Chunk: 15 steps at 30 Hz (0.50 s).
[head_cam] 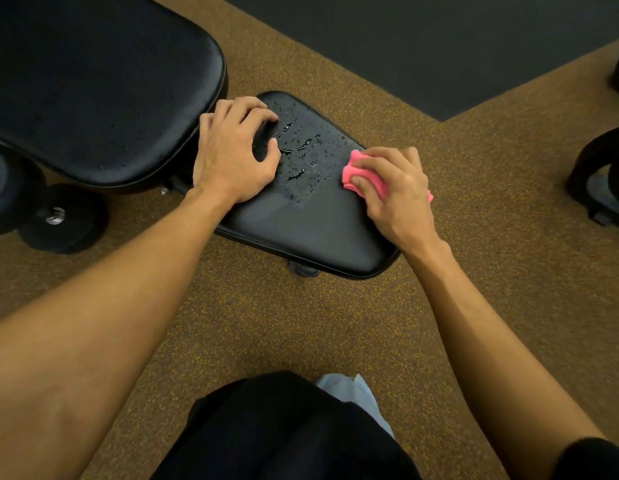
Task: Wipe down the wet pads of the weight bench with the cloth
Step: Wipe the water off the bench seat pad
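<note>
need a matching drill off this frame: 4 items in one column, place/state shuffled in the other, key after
Column one
1. cloth
2. seat pad
3. left hand
4. dumbbell

Column two
A. on the floor, at the far left
B. rests on the seat pad's far end, holding nothing
C. pink, bunched in the grip of the right hand
D. black, beaded with water drops

Pairs: 1-C, 2-D, 3-B, 4-A
</note>
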Available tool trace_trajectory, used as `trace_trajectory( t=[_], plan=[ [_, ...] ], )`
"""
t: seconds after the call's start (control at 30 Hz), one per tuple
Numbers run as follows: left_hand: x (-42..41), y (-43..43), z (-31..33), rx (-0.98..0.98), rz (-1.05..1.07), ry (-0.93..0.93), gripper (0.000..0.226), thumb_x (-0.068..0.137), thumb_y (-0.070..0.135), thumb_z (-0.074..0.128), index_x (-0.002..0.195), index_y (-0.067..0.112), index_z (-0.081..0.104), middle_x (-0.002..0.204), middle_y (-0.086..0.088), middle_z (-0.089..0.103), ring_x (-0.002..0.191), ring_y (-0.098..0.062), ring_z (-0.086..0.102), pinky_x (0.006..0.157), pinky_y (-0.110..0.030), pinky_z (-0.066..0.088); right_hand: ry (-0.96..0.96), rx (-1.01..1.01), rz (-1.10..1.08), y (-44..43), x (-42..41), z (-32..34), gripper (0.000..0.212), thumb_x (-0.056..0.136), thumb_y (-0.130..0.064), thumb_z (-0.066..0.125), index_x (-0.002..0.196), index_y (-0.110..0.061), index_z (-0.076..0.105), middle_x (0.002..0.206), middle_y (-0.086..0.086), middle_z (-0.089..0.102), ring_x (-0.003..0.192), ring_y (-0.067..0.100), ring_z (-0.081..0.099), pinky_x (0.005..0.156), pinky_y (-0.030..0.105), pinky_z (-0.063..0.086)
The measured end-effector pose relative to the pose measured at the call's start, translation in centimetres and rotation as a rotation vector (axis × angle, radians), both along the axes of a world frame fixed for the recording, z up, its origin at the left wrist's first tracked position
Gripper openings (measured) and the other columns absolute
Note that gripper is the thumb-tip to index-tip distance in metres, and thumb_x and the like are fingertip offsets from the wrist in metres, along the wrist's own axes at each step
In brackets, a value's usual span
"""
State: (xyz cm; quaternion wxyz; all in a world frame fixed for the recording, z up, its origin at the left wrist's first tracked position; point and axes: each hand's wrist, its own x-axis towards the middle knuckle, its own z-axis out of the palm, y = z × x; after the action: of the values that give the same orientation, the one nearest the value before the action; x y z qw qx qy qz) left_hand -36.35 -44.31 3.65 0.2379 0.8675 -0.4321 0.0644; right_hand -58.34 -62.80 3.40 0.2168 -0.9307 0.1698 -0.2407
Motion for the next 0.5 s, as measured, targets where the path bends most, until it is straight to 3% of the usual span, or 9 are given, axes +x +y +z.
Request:
trace_trajectory(
  t=[0.13,0.33,0.5],
  plan=[
    [0.0,-0.1,0.0,0.003,-0.005,0.001,0.035,0.097,0.042,0.057,0.127,0.027,0.065,0.137,0.009,0.058,0.127,-0.02,0.05,0.105,-0.04,0.038,-0.003,0.038,-0.154,-0.4,2.4,-0.1,0.025,0.103,-0.028,0.072,0.121,-0.013,0.08,0.125,0.0,0.072,0.108,0.025,0.052,0.098,0.02,0.038],
    [0.1,0.1,0.0,-0.008,-0.005,0.003,0.035,0.097,0.042,0.057,0.127,0.027,0.066,0.136,0.009,0.058,0.127,-0.02,0.051,0.105,-0.04,0.038,-0.006,0.0,0.03,0.3,2.2,0.1,0.021,0.105,-0.026,0.071,0.118,-0.012,0.079,0.127,0.001,0.072,0.105,0.028,0.055,0.1,0.015,0.034],
    [0.1,-0.1,-0.1,-0.003,-0.006,0.008,0.034,0.097,0.042,0.057,0.127,0.028,0.066,0.136,0.01,0.058,0.127,-0.019,0.05,0.105,-0.04,0.038,-0.006,0.018,-0.114,-0.4,1.9,-0.1,0.022,0.104,-0.028,0.071,0.118,-0.014,0.079,0.125,0.0,0.072,0.107,0.027,0.054,0.099,0.017,0.036]
  ],
)
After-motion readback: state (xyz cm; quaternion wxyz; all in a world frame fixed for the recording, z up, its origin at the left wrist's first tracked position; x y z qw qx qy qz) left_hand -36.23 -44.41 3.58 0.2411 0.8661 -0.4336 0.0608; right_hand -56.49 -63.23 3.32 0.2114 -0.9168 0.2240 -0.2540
